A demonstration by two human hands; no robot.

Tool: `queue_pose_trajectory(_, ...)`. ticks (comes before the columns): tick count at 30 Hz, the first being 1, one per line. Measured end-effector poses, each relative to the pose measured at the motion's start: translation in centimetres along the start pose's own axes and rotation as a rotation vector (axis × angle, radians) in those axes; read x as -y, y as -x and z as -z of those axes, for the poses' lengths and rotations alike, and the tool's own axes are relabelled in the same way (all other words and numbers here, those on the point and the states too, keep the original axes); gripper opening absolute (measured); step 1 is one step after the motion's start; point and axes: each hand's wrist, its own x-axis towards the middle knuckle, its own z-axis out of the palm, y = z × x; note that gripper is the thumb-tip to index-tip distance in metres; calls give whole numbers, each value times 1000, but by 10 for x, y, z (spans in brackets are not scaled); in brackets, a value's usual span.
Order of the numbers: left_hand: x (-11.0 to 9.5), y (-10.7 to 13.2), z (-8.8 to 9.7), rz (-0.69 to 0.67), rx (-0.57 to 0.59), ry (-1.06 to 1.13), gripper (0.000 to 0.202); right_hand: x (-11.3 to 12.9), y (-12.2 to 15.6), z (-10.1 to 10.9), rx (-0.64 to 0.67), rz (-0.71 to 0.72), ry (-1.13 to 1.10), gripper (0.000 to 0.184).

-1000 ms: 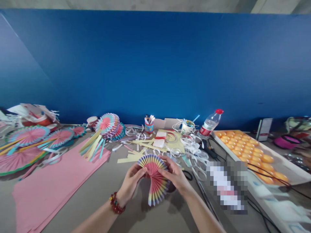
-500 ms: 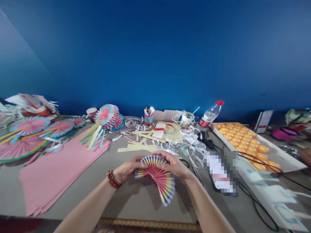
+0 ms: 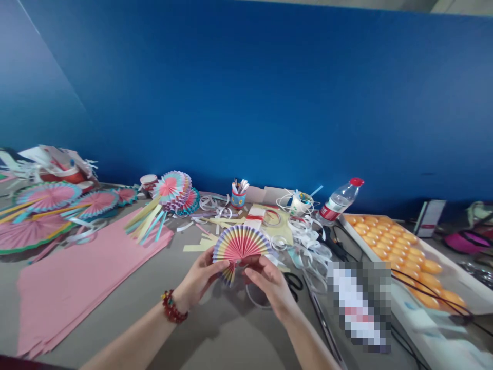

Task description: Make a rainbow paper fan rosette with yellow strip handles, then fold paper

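A pleated paper fan (image 3: 243,241), pink inside with yellow and purple bands toward its rim, is held up above the table in an arched half-round. My left hand (image 3: 206,275) pinches it at the lower left, thumb in front and fingers behind. At the lower right, my right hand (image 3: 269,280) has its fingers curled against the fan near its centre, partly hiding that edge. Below the fan, black scissor handles (image 3: 293,285) show beside my right hand. Pale yellow paper strips (image 3: 200,246) lie behind the fan.
Pink paper sheets (image 3: 88,277) and finished pleated fans (image 3: 171,190) lie left. At the back stand a pen cup (image 3: 239,198) and a bottle (image 3: 341,203). Curled white strips (image 3: 308,236), a tray of orange balls (image 3: 385,236), a power strip (image 3: 423,329) and cables occupy the right.
The fan has been raised and turned, so its arch now faces up. My hands have shifted from its upper edge to its lower part. The camera view has tilted up slightly.
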Motion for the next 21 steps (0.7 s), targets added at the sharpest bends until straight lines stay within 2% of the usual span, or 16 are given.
queue_pose_trajectory(5, 7, 2, -1, -109, 23, -124, 46, -11, 0, -8, -52, 82, 132, 31)
queue_pose_trajectory(9, 8, 5, -3, -115, 61, -185, 46, -13, -1, -6, -61, 109, 204, 32)
queue_pose_trajectory(12, 7, 6, -4, -109, 66, -141, 45, -15, -1, -6, -106, 127, 196, 33)
queue_pose_trajectory(16, 6, 5, -4, -97, 70, -46, 39, -17, -1, -7, -78, 109, 157, 33)
queue_pose_trajectory(21, 6, 3, -3, -73, 21, -12, 39, -12, 0, -9, -84, 75, 96, 34)
